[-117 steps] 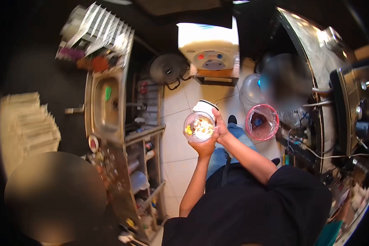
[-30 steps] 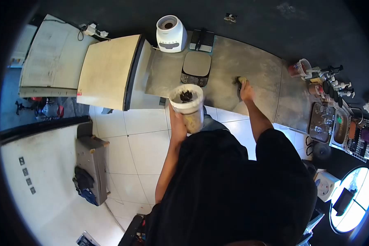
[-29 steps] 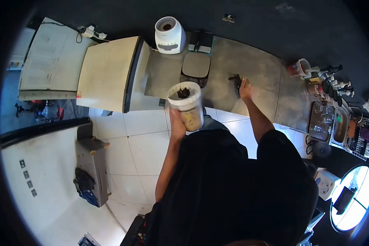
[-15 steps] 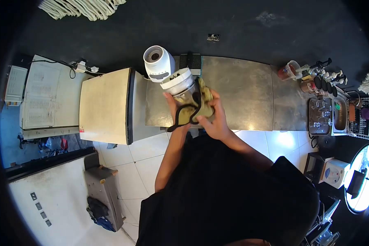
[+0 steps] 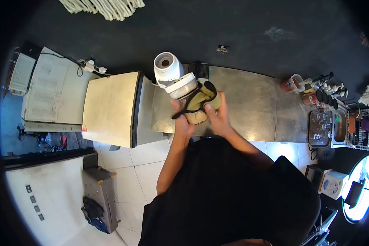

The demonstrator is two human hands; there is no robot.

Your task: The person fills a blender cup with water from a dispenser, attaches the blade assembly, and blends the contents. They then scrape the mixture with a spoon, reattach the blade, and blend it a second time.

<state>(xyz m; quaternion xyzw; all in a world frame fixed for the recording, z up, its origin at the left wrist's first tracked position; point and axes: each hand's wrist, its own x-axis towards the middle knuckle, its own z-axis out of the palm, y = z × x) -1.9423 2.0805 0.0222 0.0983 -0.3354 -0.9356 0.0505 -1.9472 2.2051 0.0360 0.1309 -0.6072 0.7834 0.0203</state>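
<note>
A clear blender jar with a white collar is tilted over the near edge of the counter, its collar end toward the upper left. My left hand is closed around the jar's left and lower side. On the other side, my right hand presses an olive-green cloth with black trim against the jar, thumb on top. Part of the jar is hidden under this cloth. Just beyond the collar stands the white blender base; in this view the collar overlaps its lower edge.
The metal counter runs to the right, toward a tray of glasses and a sink. Bottles and a jug stand at its far right. To the left is a cream-topped cabinet. A black grid mat lies behind the jar.
The view has shifted, so the surroundings sit lower and further right. The jar has turned in my hands, and the cloth now spreads across more of its front.
</note>
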